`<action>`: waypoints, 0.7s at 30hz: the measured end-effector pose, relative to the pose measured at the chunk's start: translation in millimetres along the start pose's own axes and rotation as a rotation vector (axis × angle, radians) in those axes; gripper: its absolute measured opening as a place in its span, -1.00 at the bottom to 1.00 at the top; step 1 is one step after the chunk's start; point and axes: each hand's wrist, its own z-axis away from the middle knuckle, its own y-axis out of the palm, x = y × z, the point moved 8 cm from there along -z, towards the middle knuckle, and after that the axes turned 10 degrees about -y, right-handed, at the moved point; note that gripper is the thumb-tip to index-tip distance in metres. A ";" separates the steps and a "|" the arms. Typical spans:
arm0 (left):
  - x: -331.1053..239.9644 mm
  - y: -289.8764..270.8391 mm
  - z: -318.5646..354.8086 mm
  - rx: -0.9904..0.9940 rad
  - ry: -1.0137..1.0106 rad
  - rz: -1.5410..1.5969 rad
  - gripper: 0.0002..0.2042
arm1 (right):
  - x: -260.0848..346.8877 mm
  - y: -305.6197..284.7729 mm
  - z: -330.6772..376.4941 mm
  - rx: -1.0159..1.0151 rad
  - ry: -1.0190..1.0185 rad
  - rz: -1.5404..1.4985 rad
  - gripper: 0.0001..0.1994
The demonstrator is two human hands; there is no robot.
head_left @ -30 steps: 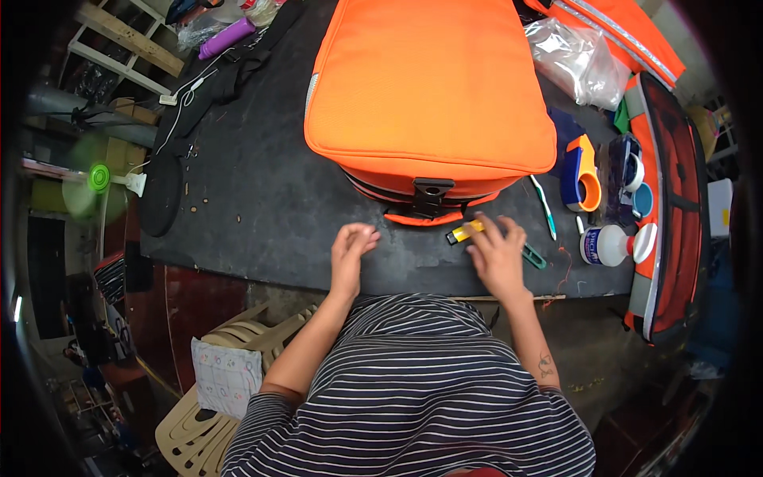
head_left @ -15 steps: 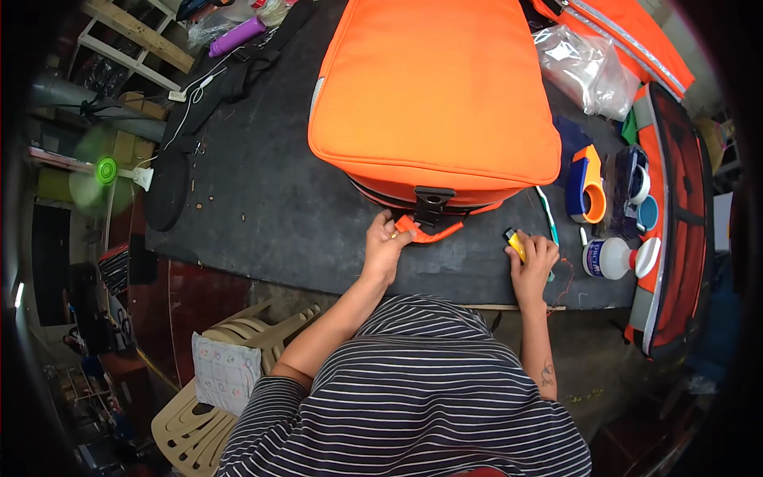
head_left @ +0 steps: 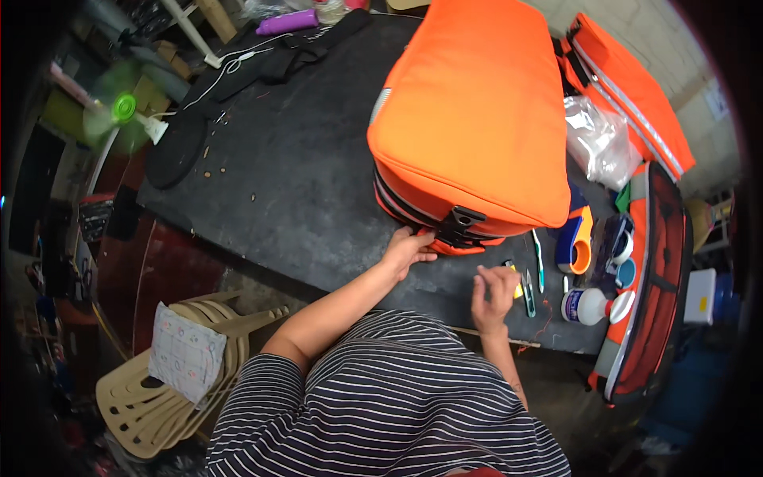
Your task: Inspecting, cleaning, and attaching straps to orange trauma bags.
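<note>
On the dark grey felt-covered table, my left hand pinches the big orange fabric bag's lower edge, while my right hand, fingers loosely curled, holds a small yellow lighter.

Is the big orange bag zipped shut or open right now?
Cannot tell fully: the orange bag has its lid down flat and front buckle closed, but the zip line is unclear.

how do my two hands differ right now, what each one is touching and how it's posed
The left hand lies against the lower front edge of the big orange bag, beside its black buckle; the right hand is off the bag, over the dark table. The left hand's fingers press the bag's fabric; the right hand's curl at a small yellow object, grip unclear. Both are bare.
</note>
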 end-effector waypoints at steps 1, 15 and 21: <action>0.4 -0.3 2.7 -0.022 -0.038 -0.103 -0.67 | 8.4 5.2 -4.0 -0.012 -0.016 -0.042 -0.76; -64.0 -132.5 103.3 -0.392 0.481 0.138 -0.90 | 92.9 63.0 -45.2 0.036 -0.141 -0.475 -0.81; -157.9 -232.6 133.9 -0.524 0.745 0.152 -0.92 | 153.7 161.0 -64.9 0.427 -0.190 -0.494 -0.88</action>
